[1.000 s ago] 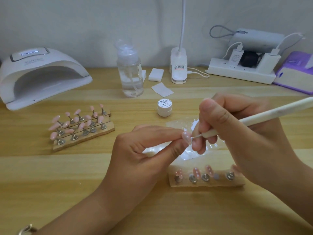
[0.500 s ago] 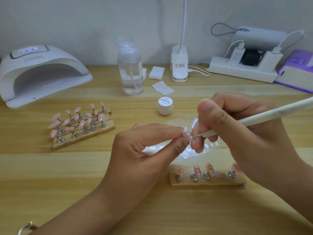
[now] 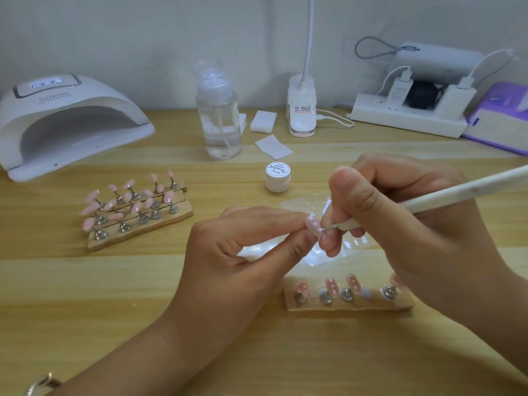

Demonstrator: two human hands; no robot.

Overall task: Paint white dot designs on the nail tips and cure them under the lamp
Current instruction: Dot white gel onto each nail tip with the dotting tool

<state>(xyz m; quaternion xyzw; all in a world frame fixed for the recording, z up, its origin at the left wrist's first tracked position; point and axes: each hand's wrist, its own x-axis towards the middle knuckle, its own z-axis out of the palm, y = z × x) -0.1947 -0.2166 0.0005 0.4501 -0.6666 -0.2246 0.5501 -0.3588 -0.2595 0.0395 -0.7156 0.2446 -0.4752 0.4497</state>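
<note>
- The left hand (image 3: 243,252) pinches a pink nail tip (image 3: 313,225) between thumb and forefinger, just in front of the white paint jar (image 3: 277,177).
- The right hand (image 3: 400,212) grips a white dotting pen (image 3: 457,192), its metal point touching that tip.
- Dotted tips stand on a wooden holder (image 3: 343,305) further in front of the jar.
- The curing lamp (image 3: 65,121) sits well left of the jar on the table (image 3: 85,310).
</note>
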